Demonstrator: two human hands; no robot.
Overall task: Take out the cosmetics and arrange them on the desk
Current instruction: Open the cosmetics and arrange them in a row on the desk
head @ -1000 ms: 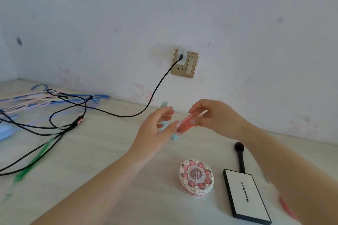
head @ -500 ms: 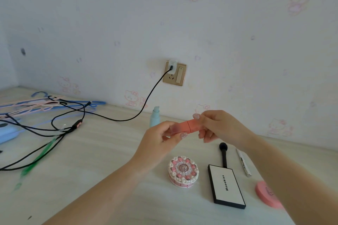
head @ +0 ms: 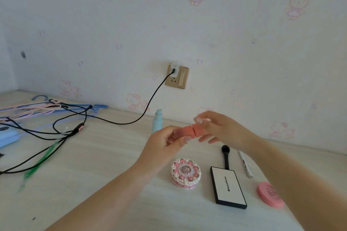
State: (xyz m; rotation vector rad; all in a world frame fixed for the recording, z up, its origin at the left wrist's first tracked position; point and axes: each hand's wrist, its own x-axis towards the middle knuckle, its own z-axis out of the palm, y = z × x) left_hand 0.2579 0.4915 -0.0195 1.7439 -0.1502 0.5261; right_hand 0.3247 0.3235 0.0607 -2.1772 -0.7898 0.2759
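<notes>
Lipstick tube (head: pixel 189 131) held above the desk (head: pixel 97 165), long axis running left to right: left hand (head: pixel 165 143) pinches its body, right hand (head: pixel 217 127) pinches the cap end, both equally near.

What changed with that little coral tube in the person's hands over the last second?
The small coral-pink tube turned from tilted to nearly level between the left hand and right hand, and a seam now shows mid-tube. Both hands keep holding it. The round cake-shaped compact and white palette stayed put.
</notes>
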